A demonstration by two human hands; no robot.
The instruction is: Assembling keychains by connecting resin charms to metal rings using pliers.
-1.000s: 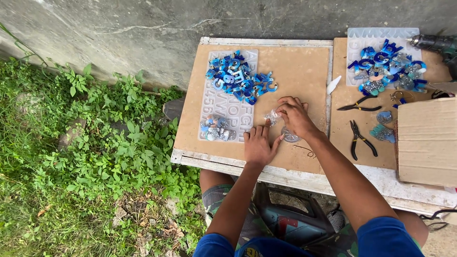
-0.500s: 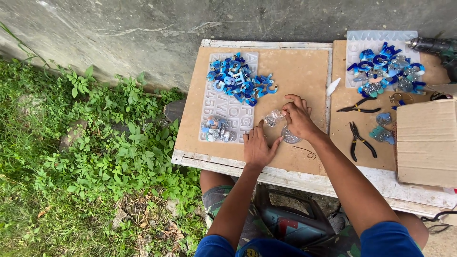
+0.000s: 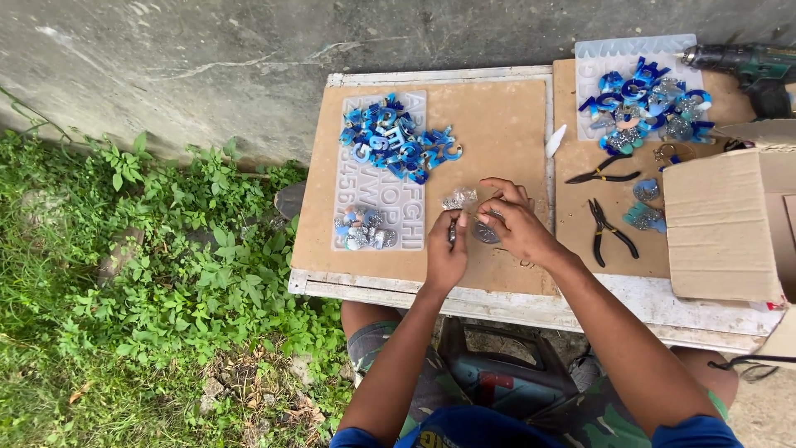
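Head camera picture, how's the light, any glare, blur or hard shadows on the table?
Head view: soft, even daylight with only faint shadows under the left hand and right hand; no strong glare, though the pale letter mould looks bright; the blue letters and pliers are sharp; the table edge bows slightly from lens distortion.

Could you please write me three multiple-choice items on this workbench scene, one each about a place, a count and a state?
1. Where is the cardboard box?
A. right end of the table
B. on the grass
C. left end

2. How many pliers lie on the right board?
A. none
B. two
C. five

3. What is the left hand doing?
A. lying flat and empty
B. pinching a small dark piece
C. gripping the drill

Answers: 1 A, the box covers the table's right end. 2 B, one pair lies above another. 3 B, its fingers close on the piece.
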